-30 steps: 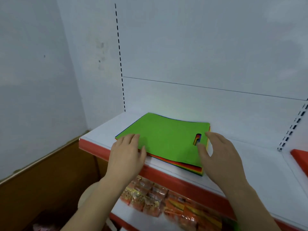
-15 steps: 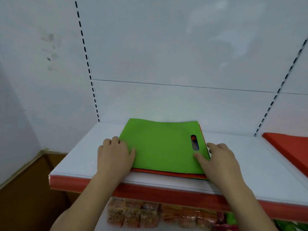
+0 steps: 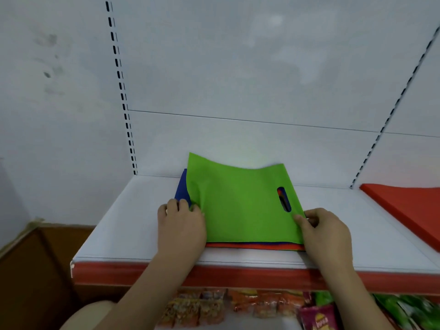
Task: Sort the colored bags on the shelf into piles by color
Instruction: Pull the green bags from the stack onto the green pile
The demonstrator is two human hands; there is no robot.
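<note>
1. Green bag is the top sheet of a stack of colored bags on the white shelf, approx. frame centre, near the shelf's front edge.
2. Left hand sits at 9 o'clock of the green bag; thumb & fingers pinch its left edge, and the fabric puckers there.
3. Right hand sits at 4 o'clock of the bag; fingers curled, gripping the near right corner.
4. Green bag's far edge is raised off the stack and bows in the middle; far left corner stands highest.
5. Blue bag shows under the lifted left side, at 10 o'clock of the left hand.
6. Oval handle cutout near the green bag's right edge; colors of lower bags show thru it, prob. blue & orange, too blurred to be sure.
7. Stack's front edge shows blue and orange-red layers below the green.
8. Red bag pile lies at 3 o'clock, well apart from the stack, on the same shelf level.
9. Red price strip runs along the shelf front.
10. Snack packets sit on the shelf below, at 6 o'clock, blurred.
</note>
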